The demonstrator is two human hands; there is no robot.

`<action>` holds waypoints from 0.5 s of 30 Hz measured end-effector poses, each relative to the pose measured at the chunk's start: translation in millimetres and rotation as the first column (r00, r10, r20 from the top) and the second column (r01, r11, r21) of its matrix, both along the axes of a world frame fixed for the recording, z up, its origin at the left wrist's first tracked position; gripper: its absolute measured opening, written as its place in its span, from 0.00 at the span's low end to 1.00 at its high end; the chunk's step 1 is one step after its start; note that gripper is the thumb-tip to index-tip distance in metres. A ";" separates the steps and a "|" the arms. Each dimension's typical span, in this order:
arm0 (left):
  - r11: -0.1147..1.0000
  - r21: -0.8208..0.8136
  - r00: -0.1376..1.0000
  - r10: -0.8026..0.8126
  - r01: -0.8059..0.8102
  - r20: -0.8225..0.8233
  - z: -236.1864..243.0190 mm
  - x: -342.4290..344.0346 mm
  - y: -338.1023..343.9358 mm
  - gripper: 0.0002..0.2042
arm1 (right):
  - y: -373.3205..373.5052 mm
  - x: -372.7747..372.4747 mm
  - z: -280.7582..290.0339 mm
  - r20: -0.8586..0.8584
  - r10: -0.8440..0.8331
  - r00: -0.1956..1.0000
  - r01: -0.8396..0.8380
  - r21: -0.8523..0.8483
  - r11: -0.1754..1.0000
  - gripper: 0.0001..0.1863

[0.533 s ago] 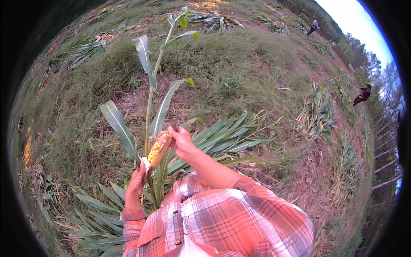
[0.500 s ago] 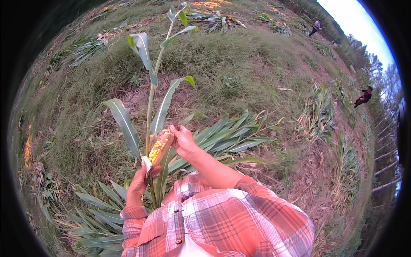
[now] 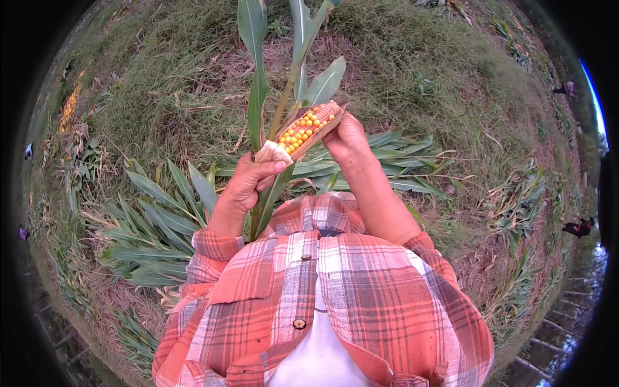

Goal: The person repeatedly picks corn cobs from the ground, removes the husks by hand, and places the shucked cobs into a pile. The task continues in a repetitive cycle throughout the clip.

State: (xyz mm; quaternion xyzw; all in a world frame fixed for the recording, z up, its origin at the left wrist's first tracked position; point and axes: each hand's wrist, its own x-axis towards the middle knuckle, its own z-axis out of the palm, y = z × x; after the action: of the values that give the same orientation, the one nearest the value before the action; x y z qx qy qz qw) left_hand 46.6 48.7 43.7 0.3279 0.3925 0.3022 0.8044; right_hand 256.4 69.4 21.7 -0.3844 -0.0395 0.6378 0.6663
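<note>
An ear of corn (image 3: 308, 132), yellow and orange with patchy kernels and a paler tip, lies slanted between my hands. Dry husk still wraps its back and a pale fold of husk (image 3: 273, 153) bunches at its lower end. My left hand (image 3: 246, 184) grips that lower end, thumb across the folded husk. Around the tip end my right hand (image 3: 348, 138) is closed from the right; its fingers are mostly hidden behind the husk. Right beside the ear rises a green corn stalk (image 3: 284, 102) with long leaves, one broad leaf (image 3: 258, 106) standing left of it.
Cut corn stalks with leaves (image 3: 158, 222) lie to my left, and another leafy bundle (image 3: 393, 161) lies beyond my right forearm. A further heap (image 3: 519, 200) sits at the right. Orange-yellow corn ears (image 3: 69, 106) are piled far left. A distant person (image 3: 578, 226) stands at the right edge.
The view has tipped downward, so hands and ear sit higher in it. My right fingers have moved off the front of the tip, which now shows bare of husk.
</note>
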 end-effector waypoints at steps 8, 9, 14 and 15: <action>1.000 0.015 0.998 -0.011 0.010 0.067 0.4 -9.4 2.3 0.13 | -17.6 -46.2 -30.9 -0.006 0.295 0.956 -0.293 -0.114 0.949 0.14; 1.000 0.022 0.998 -0.007 0.006 0.059 0.4 -8.7 1.8 0.12 | -18.8 -51.1 -33.7 0.000 0.331 0.944 -0.329 -0.126 0.936 0.14; 0.999 0.037 0.994 0.008 -0.012 0.111 -5.6 -1.9 0.0 0.19 | -19.2 -67.3 -44.7 0.014 0.338 0.941 -0.336 -0.074 0.939 0.14; 0.999 0.043 0.993 0.010 -0.016 0.117 -5.4 -1.1 0.1 0.19 | -18.3 -67.6 -48.1 0.028 0.357 0.934 -0.354 -0.076 0.932 0.14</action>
State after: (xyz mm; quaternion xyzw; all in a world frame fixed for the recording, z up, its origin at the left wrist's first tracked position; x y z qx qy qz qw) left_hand 45.5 48.8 38.3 0.3249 0.3403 0.3347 0.8165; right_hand 188.7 51.1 -26.4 -0.4069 -0.0998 0.7407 0.5252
